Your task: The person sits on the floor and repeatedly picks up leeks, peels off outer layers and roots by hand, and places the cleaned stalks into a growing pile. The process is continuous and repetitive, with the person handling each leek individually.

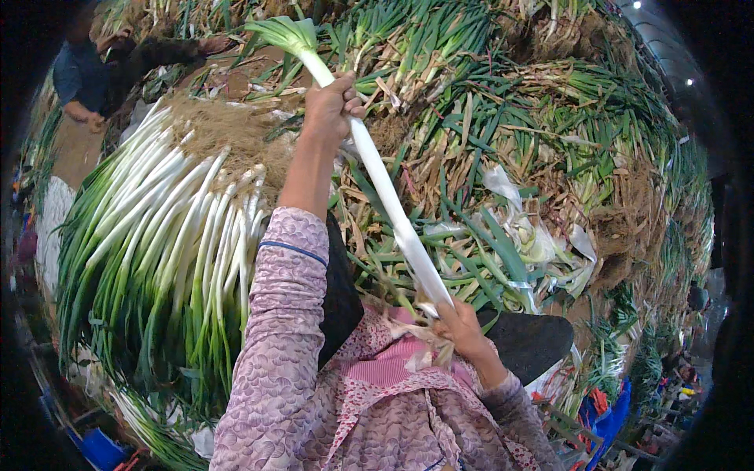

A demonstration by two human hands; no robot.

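Note:
A long leek-like green onion (383,171) stretches slantwise between my two hands, its white shaft bare and its green leaf end pointing away from me. My left hand (334,107) is closed around the shaft just below the leaves. Down by my apron, my right hand (461,331) grips the root end, where dry, papery outer skin (433,344) hangs loose. The roots themselves are mostly hidden by that hand. To my left lies a large heap of similar onions (171,235) with white shafts, their brown roots (235,135) facing away.
Stripped leaves and pale peelings (518,235) lie before my knees. Bundles of untrimmed green onions (565,112) cover the ground ahead and to the right. Another person (88,76) sits at the far left. Blue plastic material (609,427) lies at the lower right.

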